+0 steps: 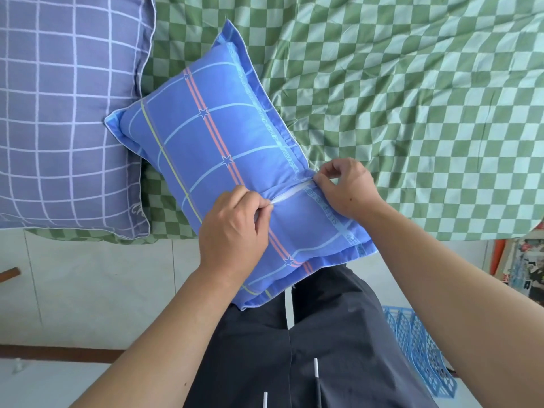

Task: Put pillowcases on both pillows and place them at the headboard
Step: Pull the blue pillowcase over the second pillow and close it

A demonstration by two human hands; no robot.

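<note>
A pillow in a bright blue pillowcase [212,148] with red stripes and stars lies slanted over the bed's near edge, its lower end against my legs. A white zipper [291,194] runs across its back between my hands. My left hand [235,231] pinches the zipper's left end. My right hand [344,187] pinches the pillowcase fabric at the zipper's right end. A second pillow in a purple-grey case with a white grid [67,113] lies on the bed at the left, touching the blue one's corner.
The bed is covered by a rumpled green checked sheet [412,113]. Its edge runs across the frame, with pale floor tiles [88,290] below. A blue plastic basket [418,348] stands on the floor at my right, and printed packaging [524,269] sits further right.
</note>
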